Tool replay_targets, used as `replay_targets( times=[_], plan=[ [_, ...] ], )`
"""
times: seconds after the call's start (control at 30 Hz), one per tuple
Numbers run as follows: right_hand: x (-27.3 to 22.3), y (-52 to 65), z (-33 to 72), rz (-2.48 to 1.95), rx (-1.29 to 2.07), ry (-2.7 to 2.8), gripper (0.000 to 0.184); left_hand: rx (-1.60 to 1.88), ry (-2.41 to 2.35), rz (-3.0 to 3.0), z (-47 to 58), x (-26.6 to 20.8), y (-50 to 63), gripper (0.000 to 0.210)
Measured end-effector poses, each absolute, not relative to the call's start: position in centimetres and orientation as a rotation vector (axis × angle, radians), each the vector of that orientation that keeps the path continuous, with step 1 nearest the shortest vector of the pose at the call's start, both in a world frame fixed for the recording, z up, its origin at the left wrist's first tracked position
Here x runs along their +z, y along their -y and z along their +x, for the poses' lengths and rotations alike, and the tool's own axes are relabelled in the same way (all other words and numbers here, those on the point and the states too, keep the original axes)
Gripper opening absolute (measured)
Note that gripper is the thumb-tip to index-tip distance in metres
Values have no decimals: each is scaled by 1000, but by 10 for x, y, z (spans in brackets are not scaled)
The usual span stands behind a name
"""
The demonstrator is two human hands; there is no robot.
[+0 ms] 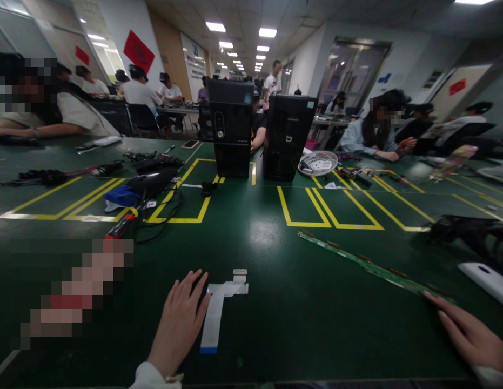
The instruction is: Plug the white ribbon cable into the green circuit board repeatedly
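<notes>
Left hand is lying palm down on the green table, fingers extended and slightly parted, not closing on anything; the thumb and index finger are resting at the left edge of a white ribbon cable. The cable is lying flat in front of the wearer, its blue-tipped end pointing toward the near edge and its connector end pointing away. Right hand is reaching in from the right, its fingertips meeting the near end of a long, narrow green circuit board; cannot tell whether they are pinching it or only touching. The board is slanting away to the left, well apart from the cable. A white case is lying beyond the right hand. Farther off, two black computer towers are standing upright side by side near yellow tape outlines, with a white basket sitting just right of them. At left, a red-and-black handle is lying near dark cables.
</notes>
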State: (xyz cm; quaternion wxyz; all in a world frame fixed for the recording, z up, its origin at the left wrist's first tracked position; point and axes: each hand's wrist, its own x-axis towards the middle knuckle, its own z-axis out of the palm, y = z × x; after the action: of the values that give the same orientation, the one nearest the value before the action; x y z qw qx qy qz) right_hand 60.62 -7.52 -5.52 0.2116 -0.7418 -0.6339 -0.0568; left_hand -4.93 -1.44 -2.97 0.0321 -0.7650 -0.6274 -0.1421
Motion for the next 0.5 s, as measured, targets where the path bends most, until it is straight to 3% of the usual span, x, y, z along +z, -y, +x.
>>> replay_targets(
  times=[0.17, 0.5],
  plan=[
    [-39, 33, 550, -1918, 1, 1969, 53, -426, 1957, -2351, -48, -28, 15, 49],
    [-20, -47, 413, -1475, -108, 2420, 41, -405, 1959, -2350, -48, -28, 14, 49]
  ],
)
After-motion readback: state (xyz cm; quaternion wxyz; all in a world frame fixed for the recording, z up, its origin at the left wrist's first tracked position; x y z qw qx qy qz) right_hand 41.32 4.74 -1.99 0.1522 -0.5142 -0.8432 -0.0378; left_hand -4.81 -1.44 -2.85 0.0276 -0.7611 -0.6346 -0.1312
